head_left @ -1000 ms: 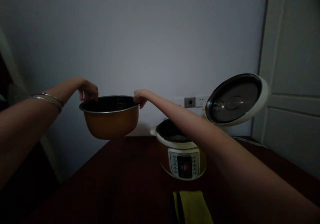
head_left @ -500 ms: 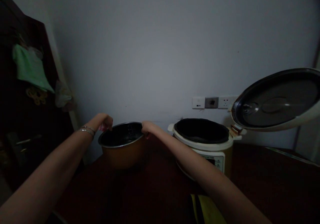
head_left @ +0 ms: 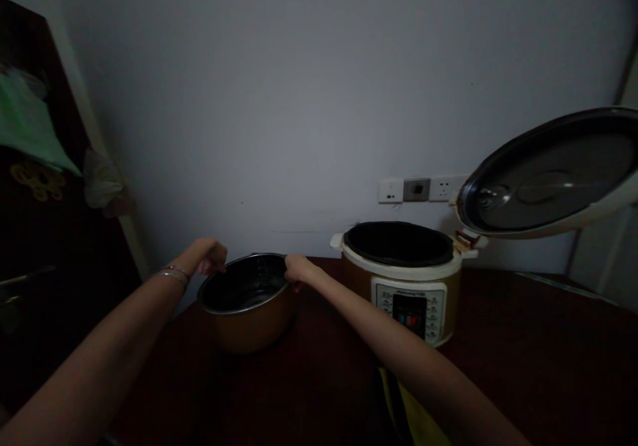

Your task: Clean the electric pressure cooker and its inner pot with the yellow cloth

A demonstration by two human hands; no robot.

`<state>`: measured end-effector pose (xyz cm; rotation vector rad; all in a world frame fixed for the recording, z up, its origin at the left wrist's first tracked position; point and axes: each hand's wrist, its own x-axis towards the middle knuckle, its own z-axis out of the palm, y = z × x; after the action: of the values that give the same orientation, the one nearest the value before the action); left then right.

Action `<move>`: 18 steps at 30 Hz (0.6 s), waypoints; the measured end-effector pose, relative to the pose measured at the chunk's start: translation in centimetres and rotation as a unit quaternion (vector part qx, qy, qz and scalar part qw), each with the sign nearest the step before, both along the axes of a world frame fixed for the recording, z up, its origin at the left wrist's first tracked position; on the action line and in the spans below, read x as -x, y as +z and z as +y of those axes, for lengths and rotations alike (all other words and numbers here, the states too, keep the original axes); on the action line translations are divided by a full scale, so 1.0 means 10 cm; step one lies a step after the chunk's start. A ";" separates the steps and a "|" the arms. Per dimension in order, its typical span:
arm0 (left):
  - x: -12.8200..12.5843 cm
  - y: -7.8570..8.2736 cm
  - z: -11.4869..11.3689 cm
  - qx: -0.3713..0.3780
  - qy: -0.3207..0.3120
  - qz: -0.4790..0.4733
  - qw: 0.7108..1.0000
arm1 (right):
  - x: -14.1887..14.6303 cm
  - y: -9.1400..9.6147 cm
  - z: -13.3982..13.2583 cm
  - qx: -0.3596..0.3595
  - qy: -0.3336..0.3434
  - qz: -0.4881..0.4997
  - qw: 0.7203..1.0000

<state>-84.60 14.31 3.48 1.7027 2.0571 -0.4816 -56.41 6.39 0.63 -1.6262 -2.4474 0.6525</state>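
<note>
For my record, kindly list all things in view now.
Gold pot: 1, black inside, centre-left
Table: 1, dark red, below
Cooker: 1, gold and white, on table
Lid: 1, black and white, open, right
Wall: 1, grey, behind
Wall plates: 3, white and grey, behind cooker
Yellow cloth: 1, black-edged, bottom
Pale strip: 1, table's back right
Pale panel: 1, far right
Door: 1, dark, left
Handle: 1, metallic, on door
Green cloth: 1, light, on door
Ornament: 1, yellow, on door
Plastic bag: 1, whitish, beside door
Bracelets: 2, silver, left wrist
Left hand: 1, on pot's left rim
Right hand: 1, on pot's right rim
</note>
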 end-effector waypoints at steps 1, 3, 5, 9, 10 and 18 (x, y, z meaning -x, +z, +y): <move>0.00 -0.02 0.00 0.000 -0.002 -0.001 1.000 | -0.01 -0.02 -0.01 -0.005 0.004 -0.001 1.000; -0.01 -0.06 0.01 0.000 -0.004 -0.004 1.000 | -0.03 -0.04 -0.02 -0.013 0.008 0.002 1.000; -0.01 -0.09 0.00 -0.002 -0.005 -0.007 1.000 | -0.05 -0.06 -0.03 -0.017 0.007 0.005 1.000; -0.02 -0.11 -0.01 0.003 -0.008 -0.007 1.000 | -0.07 -0.10 -0.07 -0.013 0.003 0.012 1.000; -0.02 -0.11 -0.02 0.005 -0.009 -0.007 1.000 | -0.07 -0.12 -0.08 -0.013 0.001 0.013 1.000; -0.05 -0.10 -0.08 0.015 -0.028 -0.003 0.999 | -0.06 -0.20 -0.14 -0.025 -0.018 0.028 0.999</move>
<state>-84.09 13.54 2.47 1.7462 1.9927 -0.5207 -55.81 4.97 -1.33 -1.6074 -2.3710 0.6175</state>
